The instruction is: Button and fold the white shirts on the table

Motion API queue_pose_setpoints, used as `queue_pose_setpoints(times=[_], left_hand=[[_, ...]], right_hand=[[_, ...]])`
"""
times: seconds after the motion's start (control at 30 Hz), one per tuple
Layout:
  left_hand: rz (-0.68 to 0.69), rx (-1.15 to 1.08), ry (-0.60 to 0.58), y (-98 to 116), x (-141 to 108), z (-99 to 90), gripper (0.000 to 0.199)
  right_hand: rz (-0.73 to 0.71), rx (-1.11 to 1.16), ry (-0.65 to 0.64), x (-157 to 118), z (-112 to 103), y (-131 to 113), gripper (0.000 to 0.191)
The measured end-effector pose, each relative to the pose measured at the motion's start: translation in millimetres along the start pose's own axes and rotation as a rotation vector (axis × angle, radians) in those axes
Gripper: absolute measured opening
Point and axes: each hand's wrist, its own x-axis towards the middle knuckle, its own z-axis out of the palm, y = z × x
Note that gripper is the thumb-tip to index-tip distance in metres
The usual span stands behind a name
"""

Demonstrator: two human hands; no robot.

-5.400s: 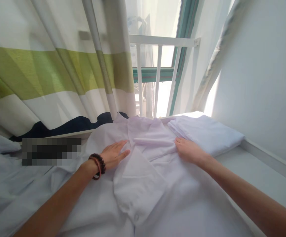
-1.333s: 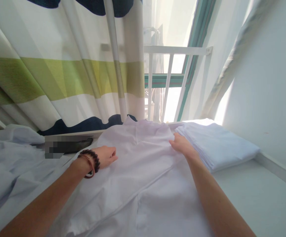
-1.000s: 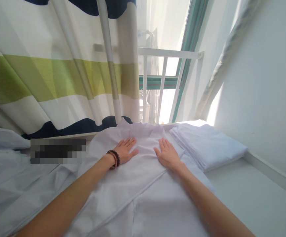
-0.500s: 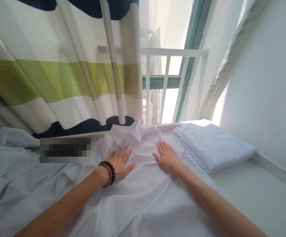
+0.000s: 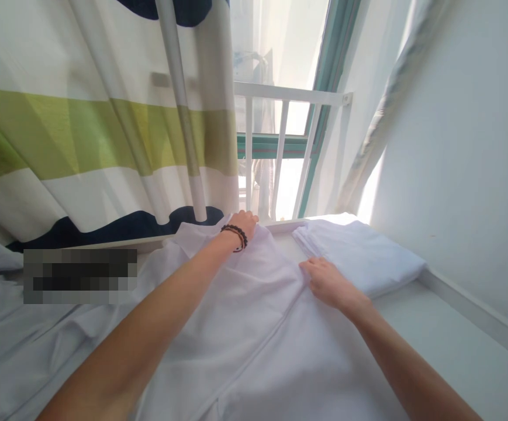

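Observation:
A white collared garment point(image 5: 236, 304) lies spread over the white surface in front of me, with a long seam running down it. My left hand point(image 5: 245, 222), with dark beaded bracelets at the wrist, is closed on the collar at the garment's far end; its fingertips are partly hidden. On the right, my right hand point(image 5: 321, 279) has its fingers bent in a pinch at the garment's shoulder edge. Just beyond that hand is a folded white cloth stack point(image 5: 363, 251).
More rumpled white cloth point(image 5: 38, 362) lies at the left, near a blurred-out dark patch point(image 5: 80, 276). A striped curtain point(image 5: 126, 128) hangs behind, beside a white railing point(image 5: 291, 93) and a window. A white wall point(image 5: 464, 146) and low ledge point(image 5: 477, 301) bound the right.
Both hands lay flat with fingers spread on the garment. The left has reached forward to the collar and closed; the right has shifted right to the edge and curled. The view has turned slightly right.

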Motion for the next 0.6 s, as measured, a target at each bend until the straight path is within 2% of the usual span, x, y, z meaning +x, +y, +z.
queue_pose_setpoints(times=[0.2,0.37,0.5,0.6], left_hand=[[0.022,-0.063,-0.073,-13.5,32.5,8.7,0.031],[0.059,-0.195,-0.03,-24.1,41.1,7.9,0.022],[0.014,-0.319,0.023,-28.5,44.7,6.8,0.039],[-0.03,-0.407,-0.032,-31.6,52.2,9.3,0.042]], right_hand=[[0.104,-0.029,0.121,-5.6,16.3,1.3,0.028],[0.113,0.025,0.362,-8.3,23.4,3.2,0.019],[0.138,0.081,0.511,-10.6,25.8,9.5,0.016],[0.135,0.112,0.556,-9.9,29.1,15.0,0.022]])
